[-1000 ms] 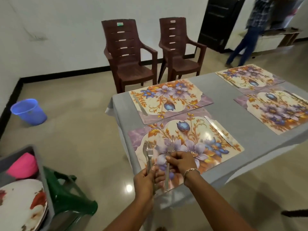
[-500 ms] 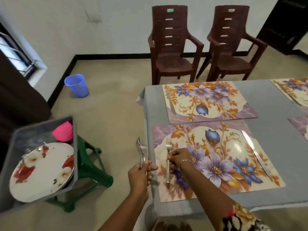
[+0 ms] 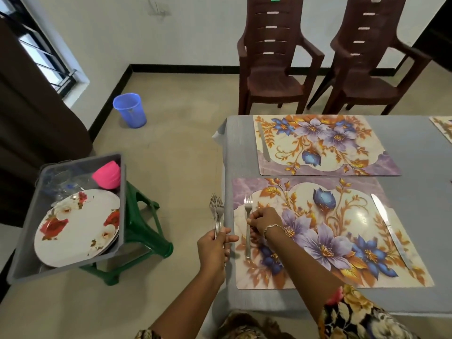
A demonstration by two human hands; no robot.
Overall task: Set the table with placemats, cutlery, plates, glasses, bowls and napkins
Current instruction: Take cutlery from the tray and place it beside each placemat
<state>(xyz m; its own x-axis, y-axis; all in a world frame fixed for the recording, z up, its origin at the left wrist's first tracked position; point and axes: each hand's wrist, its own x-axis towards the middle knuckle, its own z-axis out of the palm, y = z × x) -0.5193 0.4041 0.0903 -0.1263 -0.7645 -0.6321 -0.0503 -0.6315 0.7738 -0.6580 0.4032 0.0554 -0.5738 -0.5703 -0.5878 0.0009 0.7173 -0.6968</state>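
Observation:
Two floral placemats lie on the grey table (image 3: 415, 152): a near placemat (image 3: 342, 241) and a far placemat (image 3: 322, 143). A fork (image 3: 248, 243) lies flat along the near mat's left side, tines pointing away from me. My right hand (image 3: 263, 220) rests on its middle, fingers pinched around the handle. My left hand (image 3: 212, 247), just off the table's left edge, is shut on a bundle of forks (image 3: 216, 211) held upright. A knife (image 3: 391, 231) lies on the near mat's right side. Another knife (image 3: 263, 143) lies on the far mat's left edge.
Left of me a grey tub (image 3: 31, 241) sits on a green stool (image 3: 144, 231), holding flowered plates (image 3: 75, 228), a pink bowl (image 3: 107, 177) and glasses. A blue bin (image 3: 129, 110) stands on the floor. Two brown chairs (image 3: 271, 64) face the table's far side.
My view swung left and down, bringing the tub fully into sight. The fork went from my fingers above the mat to lying flat on its left side, my right hand still on it.

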